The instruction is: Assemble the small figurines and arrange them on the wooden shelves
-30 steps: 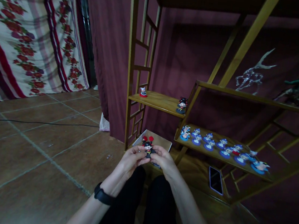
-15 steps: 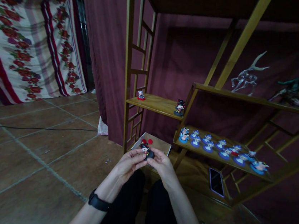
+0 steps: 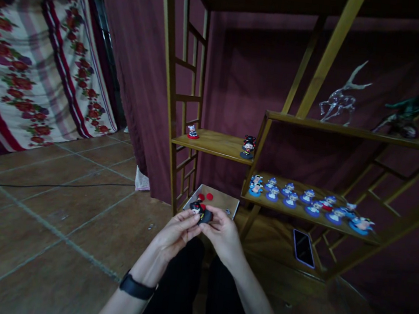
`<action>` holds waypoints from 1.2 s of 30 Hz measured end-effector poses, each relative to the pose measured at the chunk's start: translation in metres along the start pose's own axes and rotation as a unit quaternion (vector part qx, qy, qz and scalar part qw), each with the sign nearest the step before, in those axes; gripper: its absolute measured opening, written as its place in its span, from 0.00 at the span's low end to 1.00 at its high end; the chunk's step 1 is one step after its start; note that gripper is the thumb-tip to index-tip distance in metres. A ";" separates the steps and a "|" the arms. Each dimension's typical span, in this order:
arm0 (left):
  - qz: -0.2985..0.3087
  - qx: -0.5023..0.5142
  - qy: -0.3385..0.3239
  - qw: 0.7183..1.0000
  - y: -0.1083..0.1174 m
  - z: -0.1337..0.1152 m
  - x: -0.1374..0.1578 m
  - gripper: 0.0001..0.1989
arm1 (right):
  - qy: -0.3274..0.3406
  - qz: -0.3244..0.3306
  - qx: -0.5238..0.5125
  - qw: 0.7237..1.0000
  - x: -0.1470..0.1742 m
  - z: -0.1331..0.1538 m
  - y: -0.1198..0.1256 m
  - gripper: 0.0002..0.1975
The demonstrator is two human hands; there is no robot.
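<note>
Between my two hands is a small black-haired figurine [image 3: 196, 208] with a dark round base [image 3: 206, 217]. My left hand [image 3: 180, 228] pinches the figurine's body from the left. On the other side, my right hand [image 3: 223, 230] grips the dark base between thumb and fingers. Just behind them, on the lower level, a shallow box [image 3: 223, 199] holds red discs [image 3: 209, 196] and a small dark-and-white piece [image 3: 228, 211]. A similar black-haired figurine [image 3: 248, 145] stands at the right end of the small shelf above.
A wooden shelf unit [image 3: 218, 144] fills the front. A small red-based figurine [image 3: 192, 132] stands at its left. Several blue and purple figurines [image 3: 291, 198] line the right shelf, with a phone [image 3: 303, 248] below. A clear deer ornament [image 3: 340, 102] and dark green sculpture [image 3: 409, 116] stand higher.
The held figurine has tipped further over to the left, and my right hand has turned slightly with its base. The camera view has shifted a little.
</note>
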State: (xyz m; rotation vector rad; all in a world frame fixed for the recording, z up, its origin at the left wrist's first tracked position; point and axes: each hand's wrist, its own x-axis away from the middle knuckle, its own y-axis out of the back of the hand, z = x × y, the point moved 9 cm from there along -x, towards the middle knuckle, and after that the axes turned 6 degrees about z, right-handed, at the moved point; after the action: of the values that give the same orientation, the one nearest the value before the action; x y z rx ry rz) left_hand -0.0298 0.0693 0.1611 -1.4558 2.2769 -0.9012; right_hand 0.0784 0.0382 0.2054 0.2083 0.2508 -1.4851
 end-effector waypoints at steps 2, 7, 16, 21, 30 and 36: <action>0.008 0.003 0.002 1.000 -0.002 0.001 0.000 0.11 | 0.017 -0.013 0.020 1.000 0.002 0.008 0.001 0.21; -0.005 0.014 -0.015 1.000 -0.004 0.000 0.003 0.07 | 0.035 -0.035 0.071 0.996 0.008 0.028 0.004 0.20; -0.001 -0.033 -0.028 0.999 -0.019 -0.002 0.009 0.07 | 0.034 -0.036 0.034 0.998 0.013 0.034 0.009 0.21; 0.009 -0.062 -0.046 0.997 -0.030 -0.005 0.008 0.11 | 0.023 -0.039 -0.014 0.999 0.010 0.024 0.014 0.21; 0.002 -0.108 -0.038 0.993 -0.040 -0.014 0.005 0.14 | -0.016 -0.015 -0.168 0.986 0.000 -0.003 0.022 0.26; 0.035 -0.115 -0.055 0.991 -0.058 -0.024 0.009 0.22 | 0.006 0.002 -0.209 0.978 -0.002 0.006 0.022 0.24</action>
State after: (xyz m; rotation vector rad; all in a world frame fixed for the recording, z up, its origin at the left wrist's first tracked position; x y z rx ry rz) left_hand -0.0060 0.0522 0.2172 -1.4648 2.3950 -0.5385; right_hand 0.1007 0.0401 0.2110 -0.1214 0.5638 -1.3922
